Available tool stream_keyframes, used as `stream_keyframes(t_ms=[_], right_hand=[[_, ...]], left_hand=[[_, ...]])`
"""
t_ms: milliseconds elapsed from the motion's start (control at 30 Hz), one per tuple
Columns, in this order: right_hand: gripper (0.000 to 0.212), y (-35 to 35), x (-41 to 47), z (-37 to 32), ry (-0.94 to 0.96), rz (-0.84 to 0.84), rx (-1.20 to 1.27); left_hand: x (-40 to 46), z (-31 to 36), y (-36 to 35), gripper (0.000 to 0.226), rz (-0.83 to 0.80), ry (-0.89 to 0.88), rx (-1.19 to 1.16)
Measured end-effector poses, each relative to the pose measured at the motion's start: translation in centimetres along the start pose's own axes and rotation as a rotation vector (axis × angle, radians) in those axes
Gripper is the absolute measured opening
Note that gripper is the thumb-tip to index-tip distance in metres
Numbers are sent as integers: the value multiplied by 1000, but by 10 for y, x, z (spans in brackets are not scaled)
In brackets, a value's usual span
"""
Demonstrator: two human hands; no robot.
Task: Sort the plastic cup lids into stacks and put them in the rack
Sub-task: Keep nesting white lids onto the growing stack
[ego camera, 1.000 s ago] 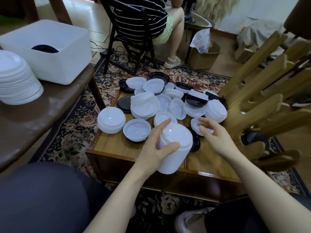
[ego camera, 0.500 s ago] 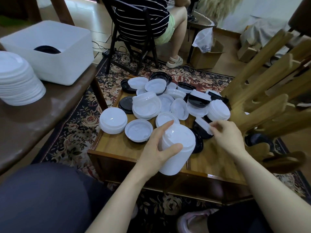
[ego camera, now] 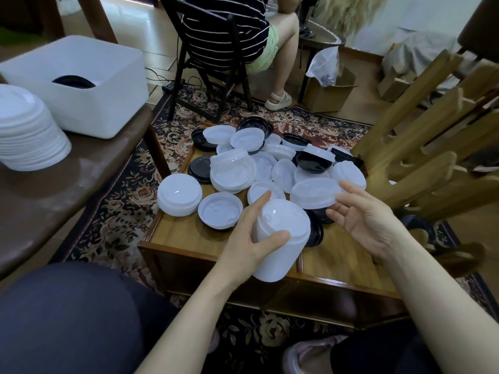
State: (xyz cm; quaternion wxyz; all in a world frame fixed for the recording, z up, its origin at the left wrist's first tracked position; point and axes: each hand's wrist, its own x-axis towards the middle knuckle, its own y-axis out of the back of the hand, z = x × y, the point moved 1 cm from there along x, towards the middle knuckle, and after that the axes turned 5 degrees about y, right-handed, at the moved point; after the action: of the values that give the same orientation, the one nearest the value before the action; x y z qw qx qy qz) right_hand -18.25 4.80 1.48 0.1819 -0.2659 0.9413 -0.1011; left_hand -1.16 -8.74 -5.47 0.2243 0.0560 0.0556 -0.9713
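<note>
Left hand (ego camera: 251, 238) wraps a tall white stack of lids (ego camera: 280, 241), thumb across its front and fingers round the far side, the stack tilted with its foot at the near edge of the low wooden table (ego camera: 189, 238). Right hand (ego camera: 361, 220) holds a single white lid (ego camera: 314, 192) up by its rim, fingers stretched loosely, palm turned inward, the lid just above and beyond the stack.

Biggest thing on the right: the wooden rack (ego camera: 421, 147), its slanted slats rising beside the table. On the left, a dark brown bench (ego camera: 67, 179) carries a white tub (ego camera: 89, 85) with something black inside, and a wide pile of white lids (ego camera: 24, 133) at its near end. A patterned rug (ego camera: 118, 211) lies under it all.

Across the table top, loose lids (ego camera: 259, 157) lie heaped, white and black mixed, some face up, some face down. A short white stack (ego camera: 179, 194) sits at the left corner, one upturned white lid (ego camera: 220, 211) just beside it. Black lids (ego camera: 316, 229) peek out from behind the held stack.

Beyond, a person in a striped top (ego camera: 224, 31) sits on a black chair (ego camera: 194, 66).
</note>
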Motion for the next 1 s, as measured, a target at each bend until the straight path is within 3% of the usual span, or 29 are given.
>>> stream_keyframes(t_ms=[100, 233, 333, 500, 633, 800, 1000], right_hand=[[70, -5, -7, 0, -5, -132, -24], [79, -9, -17, -5, 29, -246, -84], [91, -8, -22, -1, 16, -339, -296], [73, -10, -29, 7, 35, -340, -685], [71, -7, -27, 13, 0, -364, -740], [67, -14, -29, 17, 5, -468, -656], [61, -16, -30, 17, 120, -365, -845]], left_hand=[[0, 0, 0, 95, -3, 7, -16], [0, 0, 1, 96, 6, 17, -21], [0, -1, 0, 97, 5, 13, -18], [-1, 1, 0, 89, 4, -1, -2], [0, 0, 1, 81, -2, 4, -7], [0, 0, 1, 86, -5, 2, -6], [-1, 0, 0, 90, -20, 8, -34]])
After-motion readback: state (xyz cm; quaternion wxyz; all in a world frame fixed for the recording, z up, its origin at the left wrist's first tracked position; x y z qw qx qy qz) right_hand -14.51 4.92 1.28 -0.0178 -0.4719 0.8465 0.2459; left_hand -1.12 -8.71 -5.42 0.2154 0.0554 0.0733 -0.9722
